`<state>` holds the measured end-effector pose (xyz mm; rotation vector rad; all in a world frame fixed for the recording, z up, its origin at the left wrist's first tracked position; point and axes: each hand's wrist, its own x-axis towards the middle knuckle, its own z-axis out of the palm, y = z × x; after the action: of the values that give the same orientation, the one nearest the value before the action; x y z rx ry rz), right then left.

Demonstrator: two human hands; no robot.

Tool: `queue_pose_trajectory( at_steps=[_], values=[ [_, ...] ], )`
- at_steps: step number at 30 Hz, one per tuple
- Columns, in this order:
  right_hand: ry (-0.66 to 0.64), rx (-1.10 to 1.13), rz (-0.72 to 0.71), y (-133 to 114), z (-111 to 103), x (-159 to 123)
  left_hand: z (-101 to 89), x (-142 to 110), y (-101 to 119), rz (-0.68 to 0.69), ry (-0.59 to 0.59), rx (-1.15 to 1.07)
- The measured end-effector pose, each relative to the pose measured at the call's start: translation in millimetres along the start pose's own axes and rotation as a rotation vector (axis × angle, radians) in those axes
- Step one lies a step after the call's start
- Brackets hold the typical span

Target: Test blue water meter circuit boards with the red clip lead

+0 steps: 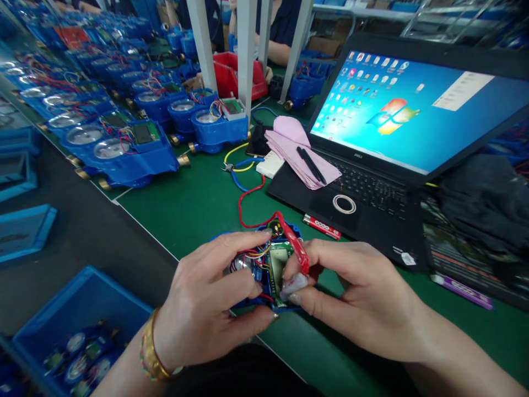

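Note:
A small blue water meter [270, 264] with an open green circuit board and coloured wires sits at the near edge of the green table [190, 204]. My left hand [210, 300] wraps its left side, fingers closed round the body. My right hand [355, 298] pinches a red clip [297, 251] on a red wire against the board, with a small whitish piece [294, 284] under the thumb. The red wire runs back across the table toward blue and yellow leads [237, 168].
An open Dell laptop [384, 193] stands at the right with pink cloths [295, 149], a pen and a tape ring [344, 204] on it. Rows of blue meters [124, 149] fill the left. A blue bin [74, 314] with meters sits below left. A red marker [321, 226] lies nearby. Another person sits at the back.

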<state>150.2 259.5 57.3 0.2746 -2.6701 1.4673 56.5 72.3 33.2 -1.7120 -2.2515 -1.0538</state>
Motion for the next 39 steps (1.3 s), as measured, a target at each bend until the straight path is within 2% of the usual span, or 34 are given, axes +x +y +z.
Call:
queue_pose_trajectory(
  at_steps=[16,26,31,39],
  values=[
    [0.014,-0.061,-0.054,2,2,0,-0.1,1,-1,0.005,0.006,-0.002],
    [0.009,-0.158,-0.23,4,6,-13,0.3,-2,3,-0.007,0.013,-0.001],
    [0.03,-0.156,-0.311,0,5,-10,0.6,-2,4,-0.027,0.015,0.005],
    [0.07,-0.145,-0.32,-1,9,-9,1.7,-4,2,-0.04,0.011,-0.008]
  ],
)
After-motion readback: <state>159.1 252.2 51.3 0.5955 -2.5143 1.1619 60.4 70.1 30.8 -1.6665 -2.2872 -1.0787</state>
